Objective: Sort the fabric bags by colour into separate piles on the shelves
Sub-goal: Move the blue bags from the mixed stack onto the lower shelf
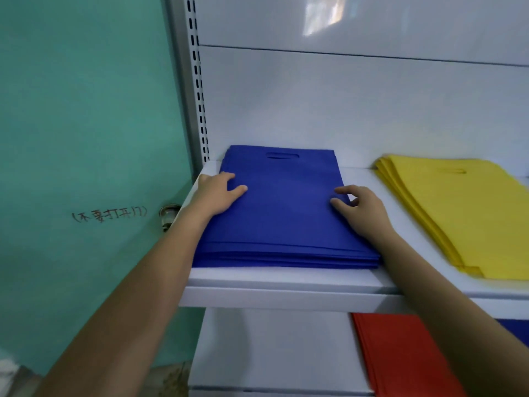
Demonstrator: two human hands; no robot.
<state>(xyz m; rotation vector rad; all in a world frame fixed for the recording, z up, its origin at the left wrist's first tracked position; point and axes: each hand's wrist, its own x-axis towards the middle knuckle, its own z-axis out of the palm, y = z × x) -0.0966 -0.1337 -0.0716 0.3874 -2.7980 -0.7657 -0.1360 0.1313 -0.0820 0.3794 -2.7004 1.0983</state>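
Setting: white metal shelf (272, 285) beside a teal wall (86, 110).
Blue pile (283, 213): stacked royal-blue fabric bags, left end of that shelf, seemingly being squared up.
Left hand (214, 196): flat, fingers spread, pressing pile's left edge.
Right hand (360, 210): loosely bent fingertips touching its right side, pinching nothing.

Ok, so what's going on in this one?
A person seems to be tidying a pile of blue bags on the upper shelf. The left hand rests flat on the pile's left edge, and the right hand touches its right edge with loosely bent fingers. Neither is lifting a bag. A yellow pile lies apart from it on the same shelf, and a red pile sits on the shelf below.
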